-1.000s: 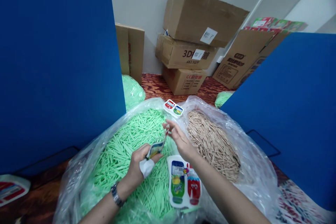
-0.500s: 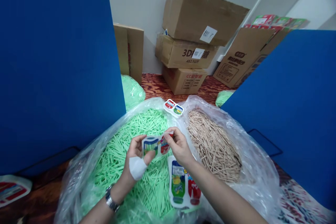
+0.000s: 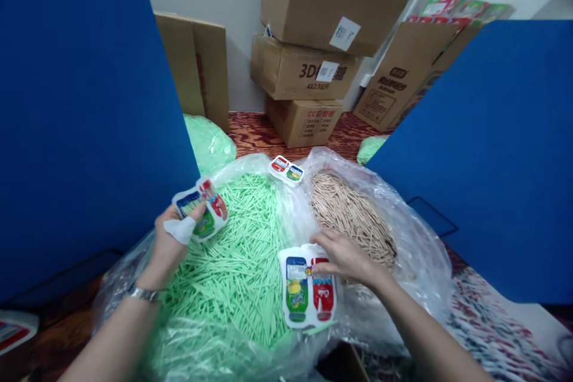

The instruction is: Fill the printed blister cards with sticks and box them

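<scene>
My left hand (image 3: 172,236) holds a white packet (image 3: 206,224) printed with a green-blue and a red bottle shape, thumb across its front. A white patch covers the base of that thumb. Below it lies a heap of thin green sticks (image 3: 244,250) in a clear plastic bag. My right hand (image 3: 342,253) is over the upper right of a second, larger-looking packet (image 3: 295,295) marked Cola on its red bottle; the fingers and thumb are apart. Whether they grip its edge is hard to see. A heap of brown sticks (image 3: 353,215) lies beyond this hand.
A third packet (image 3: 286,171) rests on the plastic bag (image 3: 416,250) between the heaps. Stacked cardboard boxes (image 3: 304,122) stand against the wall. Blue panels (image 3: 80,101) flank both sides. Another packet (image 3: 15,329) sits at far left.
My left hand has carried its packet left, away from my right hand. My right hand has let go of that packet and come down to the second packet. The view has shifted slightly.
</scene>
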A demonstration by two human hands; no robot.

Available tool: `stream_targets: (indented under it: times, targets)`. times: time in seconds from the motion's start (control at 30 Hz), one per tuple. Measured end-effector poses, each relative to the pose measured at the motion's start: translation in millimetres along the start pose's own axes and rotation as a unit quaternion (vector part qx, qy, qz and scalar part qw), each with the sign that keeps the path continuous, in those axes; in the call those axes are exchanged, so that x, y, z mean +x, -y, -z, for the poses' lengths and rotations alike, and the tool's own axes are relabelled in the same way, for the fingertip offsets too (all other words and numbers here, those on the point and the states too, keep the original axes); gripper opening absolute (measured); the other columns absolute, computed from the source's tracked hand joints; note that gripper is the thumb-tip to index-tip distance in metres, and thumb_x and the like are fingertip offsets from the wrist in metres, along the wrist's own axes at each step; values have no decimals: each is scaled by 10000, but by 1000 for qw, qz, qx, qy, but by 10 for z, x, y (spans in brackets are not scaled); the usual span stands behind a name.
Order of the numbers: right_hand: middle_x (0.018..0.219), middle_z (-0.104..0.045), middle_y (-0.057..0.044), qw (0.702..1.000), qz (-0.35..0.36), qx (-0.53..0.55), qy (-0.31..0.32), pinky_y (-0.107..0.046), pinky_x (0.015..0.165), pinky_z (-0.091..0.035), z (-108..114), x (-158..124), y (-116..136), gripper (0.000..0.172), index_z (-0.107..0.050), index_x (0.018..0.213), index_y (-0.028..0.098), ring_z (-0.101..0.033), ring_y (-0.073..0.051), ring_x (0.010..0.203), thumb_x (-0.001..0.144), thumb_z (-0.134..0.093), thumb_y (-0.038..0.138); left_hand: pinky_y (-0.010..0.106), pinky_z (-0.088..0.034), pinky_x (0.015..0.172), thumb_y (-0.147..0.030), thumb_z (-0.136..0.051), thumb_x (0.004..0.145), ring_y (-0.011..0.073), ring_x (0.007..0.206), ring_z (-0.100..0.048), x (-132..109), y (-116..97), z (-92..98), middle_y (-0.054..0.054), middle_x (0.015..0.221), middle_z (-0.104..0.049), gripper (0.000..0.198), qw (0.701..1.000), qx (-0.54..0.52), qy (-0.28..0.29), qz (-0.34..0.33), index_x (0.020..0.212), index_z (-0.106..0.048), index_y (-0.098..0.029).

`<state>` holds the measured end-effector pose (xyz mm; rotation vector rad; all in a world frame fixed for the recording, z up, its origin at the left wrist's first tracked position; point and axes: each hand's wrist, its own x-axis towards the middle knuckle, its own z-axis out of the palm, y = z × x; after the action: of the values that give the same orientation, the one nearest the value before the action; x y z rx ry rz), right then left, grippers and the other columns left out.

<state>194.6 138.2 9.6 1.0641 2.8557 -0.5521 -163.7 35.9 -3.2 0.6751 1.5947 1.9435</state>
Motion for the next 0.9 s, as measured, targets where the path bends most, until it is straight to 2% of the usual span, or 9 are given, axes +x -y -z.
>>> stream_targets:
  times: [0.17,0.27,0.37,0.47,0.57,0.6,0.67,0.77,0.9]
  targets:
    - [964,-589,-64,999,-27,-22,-9,-308,733,-411,-138,67,-92,372,-575,901,212,-540,-234,907,712,-684,514,304,-561,575,-344,-838,520,156,576,-642,301,219,-2,27,774,-706,464,998,-34,-60,12,889,-654,-131]
    - [902,-579,-41,1000,-21,17,-9,-276,706,-395,-178,137,-168,285,-551,823,204,-538,-194,841,738,-678,445,303,-555,561,-339,-828,523,147,559,-622,360,283,35,20,739,-683,456,994,-10,-107,10,873,-632,-122]
    - [804,-574,-15,997,-21,65,-42,-256,671,-386,-217,169,-232,212,-530,748,195,-533,-165,764,782,-631,378,312,-553,601,-354,-799,576,159,611,-627,332,268,115,27,749,-670,417,994,9,-106,14,867,-624,-113]
    - [726,-584,8,991,-45,105,-73,-247,623,-386,-249,168,-262,126,-564,790,199,-533,-146,669,809,-581,322,402,-547,752,-368,-767,640,245,837,-652,194,183,177,77,995,-666,551,991,68,-114,3,1089,-575,-114]
    - [849,-657,-23,986,-45,125,-101,-281,699,-426,-218,144,-246,167,-607,964,209,-590,-168,749,829,-555,294,556,-477,886,-376,-782,621,395,1078,-565,-105,63,123,192,1377,-432,846,936,300,-168,-78,1337,-420,-111]
    - [894,-668,-38,985,-42,122,-117,-298,737,-431,-186,132,-226,172,-613,977,210,-601,-180,797,843,-540,289,562,-424,963,-367,-769,640,414,1178,-488,-236,29,70,208,1443,-341,887,914,351,-151,-138,1386,-363,-110]
    - [920,-667,-56,983,-43,103,-148,-313,769,-428,-92,110,-162,159,-621,924,205,-601,-193,842,877,-495,290,542,-297,1083,-338,-700,724,393,1304,-357,-501,-6,-72,172,1433,-382,748,886,389,-77,-239,1380,-398,-141]
    - [857,-639,-51,979,-47,73,-182,-292,717,-421,63,90,-37,201,-589,838,208,-586,-183,791,912,-436,317,524,-246,1116,-305,-682,756,376,1343,-306,-752,50,-282,142,1459,-364,684,861,394,-17,-322,1377,-415,-196]
    - [774,-617,-27,977,-32,85,-194,-268,651,-402,143,71,61,213,-544,807,217,-572,-165,706,927,-410,331,503,-273,1102,-303,-654,780,359,1337,-328,-603,240,-303,157,1480,-330,693,860,416,23,-295,1401,-373,-180]
